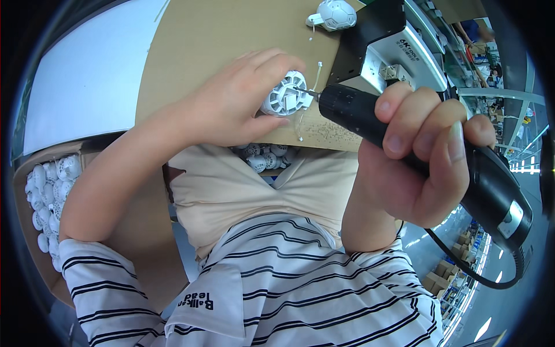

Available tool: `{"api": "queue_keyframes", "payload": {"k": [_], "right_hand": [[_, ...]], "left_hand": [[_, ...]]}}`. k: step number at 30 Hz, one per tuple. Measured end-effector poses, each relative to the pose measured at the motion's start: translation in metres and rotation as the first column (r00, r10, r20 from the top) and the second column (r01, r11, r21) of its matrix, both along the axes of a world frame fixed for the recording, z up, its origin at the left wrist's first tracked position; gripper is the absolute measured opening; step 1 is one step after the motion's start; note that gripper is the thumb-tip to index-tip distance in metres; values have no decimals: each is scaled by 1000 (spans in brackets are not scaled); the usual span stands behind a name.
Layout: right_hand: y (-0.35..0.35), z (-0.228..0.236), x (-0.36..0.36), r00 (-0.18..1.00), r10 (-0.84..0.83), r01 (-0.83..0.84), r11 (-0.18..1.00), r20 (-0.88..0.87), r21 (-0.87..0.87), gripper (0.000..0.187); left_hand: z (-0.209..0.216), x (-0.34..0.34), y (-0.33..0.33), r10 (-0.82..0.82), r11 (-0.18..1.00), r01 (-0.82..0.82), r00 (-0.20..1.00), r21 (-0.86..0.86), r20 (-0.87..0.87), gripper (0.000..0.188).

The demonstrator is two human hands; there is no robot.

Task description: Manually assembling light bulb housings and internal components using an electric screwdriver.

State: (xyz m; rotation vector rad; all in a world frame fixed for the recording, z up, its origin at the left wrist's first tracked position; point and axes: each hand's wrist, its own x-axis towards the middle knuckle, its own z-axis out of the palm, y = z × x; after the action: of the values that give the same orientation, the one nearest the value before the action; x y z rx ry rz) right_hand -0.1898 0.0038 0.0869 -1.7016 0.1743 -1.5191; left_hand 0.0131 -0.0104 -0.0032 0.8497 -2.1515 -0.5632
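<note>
My left hand [248, 95] is closed around a round white plastic housing [284, 95], whose ribbed open face is turned to the right. In my right hand [425, 147] is a black electric screwdriver [355, 113], the fingers wrapped round its body. Its thin bit reaches the ribbed face of the housing; whether a screw sits at the tip is too small to tell. Short thin wires with small white plugs [300, 137] lie beside the housing on the brown work surface [196, 40].
Beyond the screwdriver stands a black and silver screw feeder [399, 55]. A white ball-shaped part [335, 14] lies at the far edge. Many white parts fill a cardboard box [26, 168] at my left; more [257, 162] sit below the table edge. A black cable [491, 283] trails from the screwdriver.
</note>
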Motion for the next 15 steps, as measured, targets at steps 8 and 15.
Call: {"api": "queue_keyframes", "payload": {"k": [8,15], "right_hand": [[3,5,3,997,28,-26,999,-72,33,36],[7,49,-59,972,-212,217,975,104,-47,32]], "left_hand": [[4,-2,0,-49,998,51,998,48,-45,53],[6,-4,5,86,996,-85,995,35,-54,53]]}}
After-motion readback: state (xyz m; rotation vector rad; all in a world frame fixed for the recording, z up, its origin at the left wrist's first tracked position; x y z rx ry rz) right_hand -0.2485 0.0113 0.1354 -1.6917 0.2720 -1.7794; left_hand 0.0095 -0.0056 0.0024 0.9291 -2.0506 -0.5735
